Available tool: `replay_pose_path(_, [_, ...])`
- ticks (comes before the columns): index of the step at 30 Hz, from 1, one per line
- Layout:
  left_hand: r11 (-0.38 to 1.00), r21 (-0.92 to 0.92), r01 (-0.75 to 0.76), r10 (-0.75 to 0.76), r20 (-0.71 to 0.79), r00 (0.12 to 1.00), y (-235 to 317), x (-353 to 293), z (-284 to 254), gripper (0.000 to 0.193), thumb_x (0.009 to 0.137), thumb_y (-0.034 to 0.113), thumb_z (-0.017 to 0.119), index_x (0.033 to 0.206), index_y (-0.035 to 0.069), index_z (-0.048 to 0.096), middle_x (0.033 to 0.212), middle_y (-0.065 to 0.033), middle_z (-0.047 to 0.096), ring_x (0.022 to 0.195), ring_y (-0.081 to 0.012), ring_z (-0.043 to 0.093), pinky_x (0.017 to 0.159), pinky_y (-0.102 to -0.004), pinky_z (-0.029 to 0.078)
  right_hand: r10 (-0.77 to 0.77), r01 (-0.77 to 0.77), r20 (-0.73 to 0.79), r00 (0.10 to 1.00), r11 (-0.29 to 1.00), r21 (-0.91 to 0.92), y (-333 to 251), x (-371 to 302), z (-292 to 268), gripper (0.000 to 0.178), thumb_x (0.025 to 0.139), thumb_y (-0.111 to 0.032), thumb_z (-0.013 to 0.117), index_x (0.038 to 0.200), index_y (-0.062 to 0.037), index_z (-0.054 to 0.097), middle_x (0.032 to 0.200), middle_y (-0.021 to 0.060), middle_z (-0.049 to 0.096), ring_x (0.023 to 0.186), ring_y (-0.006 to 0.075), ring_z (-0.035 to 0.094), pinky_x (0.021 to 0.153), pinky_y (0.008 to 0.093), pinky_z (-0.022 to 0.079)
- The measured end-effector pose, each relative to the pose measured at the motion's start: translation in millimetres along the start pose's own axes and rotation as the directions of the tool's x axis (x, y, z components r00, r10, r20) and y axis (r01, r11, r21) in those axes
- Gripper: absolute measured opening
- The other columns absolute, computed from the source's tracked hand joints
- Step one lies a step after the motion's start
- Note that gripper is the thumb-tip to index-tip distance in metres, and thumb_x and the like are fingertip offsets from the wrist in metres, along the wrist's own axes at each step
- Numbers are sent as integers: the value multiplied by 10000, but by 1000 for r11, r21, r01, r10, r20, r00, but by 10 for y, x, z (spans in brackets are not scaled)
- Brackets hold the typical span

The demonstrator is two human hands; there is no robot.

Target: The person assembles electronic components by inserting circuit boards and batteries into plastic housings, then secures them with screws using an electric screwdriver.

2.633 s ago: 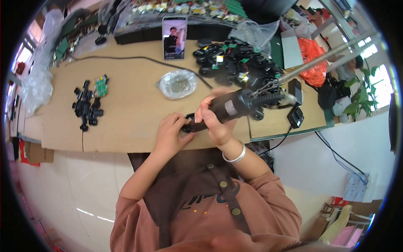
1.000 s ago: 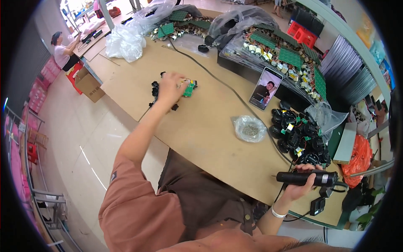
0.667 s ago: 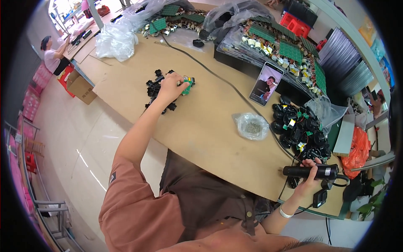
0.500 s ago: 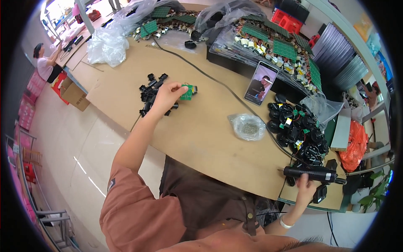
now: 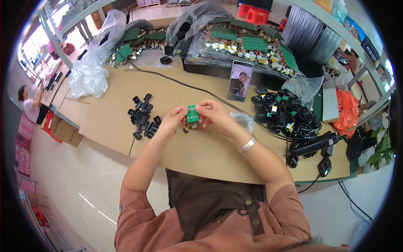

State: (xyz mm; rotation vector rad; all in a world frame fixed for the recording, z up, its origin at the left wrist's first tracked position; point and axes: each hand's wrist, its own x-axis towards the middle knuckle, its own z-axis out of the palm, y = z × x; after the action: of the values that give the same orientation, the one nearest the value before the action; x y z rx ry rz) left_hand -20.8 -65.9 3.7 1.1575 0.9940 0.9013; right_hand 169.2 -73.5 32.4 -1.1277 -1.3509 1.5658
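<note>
A small square green circuit board [image 5: 192,114] is held up in front of me over the cardboard-covered table. My left hand [image 5: 172,119] pinches its left edge between thumb and fingers. From the other side, my right hand [image 5: 214,115] closes on the right edge, fingers bent. Something small and light hangs below the board, too hidden to name. A cluster of black plastic parts [image 5: 140,116] lies just left of my left hand. Partly behind my right wrist sits a clear bag of small metal bits [image 5: 245,122]. The black electric screwdriver [image 5: 314,145] rests at the right, untouched.
A phone [image 5: 240,82] stands upright at the back. Black round parts with wires [image 5: 287,111] are heaped at the right. Stacked green boards and wired components [image 5: 254,43] fill the far side. A dark cable [image 5: 189,86] crosses the table. Another person [image 5: 31,103] sits far left.
My right hand has let go of the electric screwdriver and come across to the circuit board. The left hand has brought the board nearer, away from the black parts. The view has shifted.
</note>
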Motion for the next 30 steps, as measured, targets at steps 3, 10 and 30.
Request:
replay_pose_path(3, [998, 42, -38, 39, -12, 999, -2, 57, -156, 200, 922, 258, 521, 811, 109, 592, 654, 63, 486, 571, -25, 402, 516, -165, 298, 39, -40, 56, 998, 999, 12, 41, 202, 93, 252, 871, -225, 595, 994, -11, 546, 814, 57, 607, 640, 111, 615, 510, 230, 518])
replay_pose_path(10, [998, -53, 30, -28, 31, 999, 6, 298, -338, 205, 929, 264, 505, 836, 106, 597, 685, 62, 508, 606, -31, 426, 542, -184, 338, 56, -75, 74, 996, 956, 284, 125, 423, 175, 152, 896, -150, 542, 915, 0, 547, 795, 77, 621, 639, 138, 629, 571, 243, 551])
replay_pose_path(30, [838, 543, -61, 133, -93, 987, 219, 428, -542, 273, 952, 235, 428, 916, 18, 589, 803, -24, 581, 753, -116, 509, 707, -284, 419, 71, -55, -48, 996, 960, 275, 143, 521, 274, 189, 884, -231, 578, 940, -53, 547, 779, 16, 590, 688, 92, 589, 601, 238, 516])
